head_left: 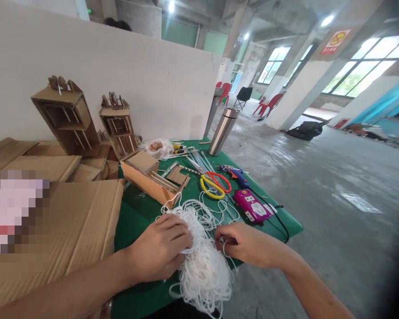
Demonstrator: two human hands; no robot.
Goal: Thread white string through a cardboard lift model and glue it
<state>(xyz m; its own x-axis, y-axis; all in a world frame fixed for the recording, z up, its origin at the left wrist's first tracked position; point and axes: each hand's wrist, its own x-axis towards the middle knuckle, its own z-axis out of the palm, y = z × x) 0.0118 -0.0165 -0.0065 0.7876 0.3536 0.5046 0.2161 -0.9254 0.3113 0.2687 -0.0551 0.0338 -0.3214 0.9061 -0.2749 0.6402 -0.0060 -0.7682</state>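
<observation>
Head view, left grip (182, 239) and right grip (221, 238) closed on loopy, tangled white string (206, 274)

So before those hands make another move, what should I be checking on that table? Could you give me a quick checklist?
1. Left hand on the white cord: ok, its fingers rest against the heap.
2. Right hand on the cord: ok, a strand loops at its fingers.
3. Cord free of tangles: not ok, it lies in a jumble of loops.
4. Scissors away from the fingers: ok, they lie beyond both hands.
5. Glue gun cool and off: cannot tell, nothing visible shows it.
6. Metal flask standing: ok, it is upright on the green table.
</observation>
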